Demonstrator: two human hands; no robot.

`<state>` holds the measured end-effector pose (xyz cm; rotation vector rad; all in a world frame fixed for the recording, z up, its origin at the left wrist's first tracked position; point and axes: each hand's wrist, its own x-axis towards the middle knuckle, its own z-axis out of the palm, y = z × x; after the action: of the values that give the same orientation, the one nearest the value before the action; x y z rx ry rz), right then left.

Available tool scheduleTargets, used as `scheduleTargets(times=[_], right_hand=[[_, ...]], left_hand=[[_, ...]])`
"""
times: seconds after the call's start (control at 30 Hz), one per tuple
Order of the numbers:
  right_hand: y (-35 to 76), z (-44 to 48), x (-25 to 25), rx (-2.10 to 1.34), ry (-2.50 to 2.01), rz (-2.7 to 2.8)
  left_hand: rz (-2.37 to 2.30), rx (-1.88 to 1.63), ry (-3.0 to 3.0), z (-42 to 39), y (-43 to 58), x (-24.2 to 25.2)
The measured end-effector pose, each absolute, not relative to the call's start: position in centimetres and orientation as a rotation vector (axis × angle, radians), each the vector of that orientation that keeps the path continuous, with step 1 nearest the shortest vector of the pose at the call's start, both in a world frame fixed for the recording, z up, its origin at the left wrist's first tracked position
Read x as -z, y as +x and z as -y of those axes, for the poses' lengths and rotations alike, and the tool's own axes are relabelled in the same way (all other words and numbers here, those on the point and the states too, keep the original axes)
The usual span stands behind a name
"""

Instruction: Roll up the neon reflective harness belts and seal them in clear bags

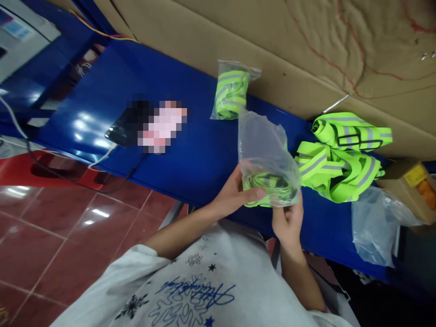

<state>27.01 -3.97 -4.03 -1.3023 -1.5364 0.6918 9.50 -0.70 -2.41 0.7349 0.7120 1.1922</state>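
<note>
Between my hands is a clear plastic bag (pixel 264 136), with a folded neon-yellow reflective strap (pixel 270 184) at its lower end. My left hand (pixel 238 193) grips the bag's left side, its thumb lying across the strap. My right hand (pixel 289 218) is closed on the bag's lower right edge, its fingers partly hidden behind the plastic. Just beyond, a second bag holding a rolled reflective strap (pixel 231 93) rests on the blue table. Loose neon-yellow reflective straps (pixel 337 170) lie in a heap to the right, one with a black buckle.
The blue table (pixel 190 168) runs along a cardboard-covered wall (pixel 204 27). Clear plastic bags (pixel 373 227) lie at the right, beside a cardboard box (pixel 405 186). A black device (pixel 119 129) with cables sits at the left, partly blurred out. A red stool (pixel 51 170) stands below.
</note>
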Motion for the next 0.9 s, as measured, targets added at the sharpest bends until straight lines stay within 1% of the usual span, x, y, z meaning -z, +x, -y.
scheduleTargets(times=[0.13, 0.33, 0.57, 0.63, 0.73, 0.9], right_hand=[[27.2, 3.7, 3.2, -0.740, -1.323, 1.574], [27.5, 2.7, 2.7, -1.085, -1.328, 1.399], [27.8, 2.5, 3.0, -1.097, -1.323, 1.321], [28.0, 2.5, 2.9, -1.026, -1.342, 1.355], [28.0, 2.7, 2.6, -0.788, -1.413, 1.490], [27.1, 2.9, 2.0, -0.473, -1.463, 1.575]], left_hand=[[-0.727, -1.184, 0.807, 0.3, 9.2, 1.4], [-0.653, -1.097, 0.896, 0.1, 8.9, 2.0], [-0.584, -1.012, 0.852, -0.1, 8.6, 2.2], [-0.583, -0.982, 0.864, -0.1, 8.7, 2.2], [-0.622, -0.969, 0.898, -0.1, 8.7, 2.0], [-0.704, -1.045, 0.875, 0.7, 9.5, 1.9]])
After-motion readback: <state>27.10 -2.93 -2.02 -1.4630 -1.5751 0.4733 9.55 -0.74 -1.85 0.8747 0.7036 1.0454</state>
